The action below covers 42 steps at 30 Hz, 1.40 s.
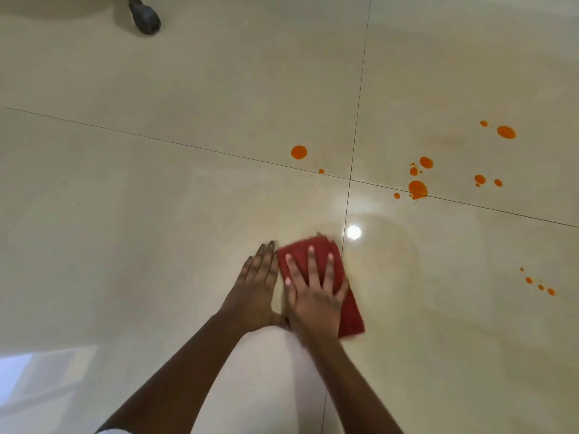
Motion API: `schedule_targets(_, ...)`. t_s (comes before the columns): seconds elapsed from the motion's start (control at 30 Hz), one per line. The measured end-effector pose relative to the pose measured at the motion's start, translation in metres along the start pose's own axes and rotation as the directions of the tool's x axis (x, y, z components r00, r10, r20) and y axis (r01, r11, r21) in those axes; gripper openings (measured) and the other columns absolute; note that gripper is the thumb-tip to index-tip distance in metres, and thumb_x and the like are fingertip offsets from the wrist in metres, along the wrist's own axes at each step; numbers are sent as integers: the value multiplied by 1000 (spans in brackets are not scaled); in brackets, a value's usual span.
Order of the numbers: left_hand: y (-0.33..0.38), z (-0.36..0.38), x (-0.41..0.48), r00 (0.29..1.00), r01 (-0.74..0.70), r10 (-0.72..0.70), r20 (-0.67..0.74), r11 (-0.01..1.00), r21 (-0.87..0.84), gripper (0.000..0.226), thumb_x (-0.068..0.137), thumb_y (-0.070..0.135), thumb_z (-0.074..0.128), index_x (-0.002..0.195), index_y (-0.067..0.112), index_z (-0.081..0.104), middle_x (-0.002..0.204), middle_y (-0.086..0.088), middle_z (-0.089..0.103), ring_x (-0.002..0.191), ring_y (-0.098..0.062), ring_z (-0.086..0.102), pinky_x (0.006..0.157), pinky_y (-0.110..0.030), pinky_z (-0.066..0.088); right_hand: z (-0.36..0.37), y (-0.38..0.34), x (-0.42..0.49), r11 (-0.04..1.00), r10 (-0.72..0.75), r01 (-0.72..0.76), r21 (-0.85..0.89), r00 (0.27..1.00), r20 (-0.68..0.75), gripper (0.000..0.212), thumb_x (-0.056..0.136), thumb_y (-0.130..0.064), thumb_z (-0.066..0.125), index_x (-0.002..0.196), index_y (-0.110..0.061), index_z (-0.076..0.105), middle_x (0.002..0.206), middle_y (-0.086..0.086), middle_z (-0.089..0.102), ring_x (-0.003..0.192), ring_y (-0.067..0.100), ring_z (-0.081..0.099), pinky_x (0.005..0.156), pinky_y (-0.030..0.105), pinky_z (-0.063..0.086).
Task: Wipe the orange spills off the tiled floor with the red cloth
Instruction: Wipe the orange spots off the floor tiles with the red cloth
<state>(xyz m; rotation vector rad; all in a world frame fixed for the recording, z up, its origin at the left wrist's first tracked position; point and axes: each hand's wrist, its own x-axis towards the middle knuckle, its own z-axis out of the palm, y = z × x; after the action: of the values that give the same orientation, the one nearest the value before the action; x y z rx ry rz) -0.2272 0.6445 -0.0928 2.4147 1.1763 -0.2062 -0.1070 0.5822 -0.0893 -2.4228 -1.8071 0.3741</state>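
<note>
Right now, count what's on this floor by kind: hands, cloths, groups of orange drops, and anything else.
Hands: 2 (left hand, right hand)
Red cloth: 1
Orange spill groups: 4, loosely grouped
Dark furniture leg: 1
Total: 8

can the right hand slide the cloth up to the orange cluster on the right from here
Probably yes: the right hand presses the cloth flat, and only bare floor lies between it and the cluster. It may take a forward stretch.

Glossy, smooth tiled floor [188, 198] mirrors light; the red cloth [351, 311] looks matt, soft.
</note>
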Motion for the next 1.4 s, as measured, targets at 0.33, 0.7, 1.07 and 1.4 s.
schedule_targets(0.33,16,-20,-4,990,87,-93,104,994,60,138,59,75,64,143,3,-19,145,-8,-36,140,-24,-26,113,-35,-11,-24,85,-1,899,435,-436,27,899,44,52,98,-45,22,145,-43,-1,157,-3,-10,142,30,-13,108,60,4)
schedule_targets(0.7,37,-55,-24,969,125,-133,210,991,49,106,81,55,60,147,5,-6,156,-12,-14,143,-24,-15,117,-38,-1,-41,47,-7,997,14,6,-76,965,262,55,88,-51,23,137,-34,42,146,10,39,128,41,41,93,57,40)
schedule_targets(1.07,18,-58,32,984,39,-52,169,996,79,106,81,58,57,147,9,-10,154,-10,-23,142,-26,-18,116,-41,-2,-35,58,64,994,-40,60,-92,978,205,60,78,-58,-13,134,-41,-22,145,-1,-32,132,29,-33,107,48,-14)
schedule_targets(1.4,-21,-81,84,989,125,-133,67,986,108,123,71,70,58,145,8,-18,152,-10,-29,141,-29,-22,111,-41,-13,-33,61,92,993,56,-41,-115,990,130,55,96,-53,13,146,-32,21,152,8,23,138,36,15,99,58,28)
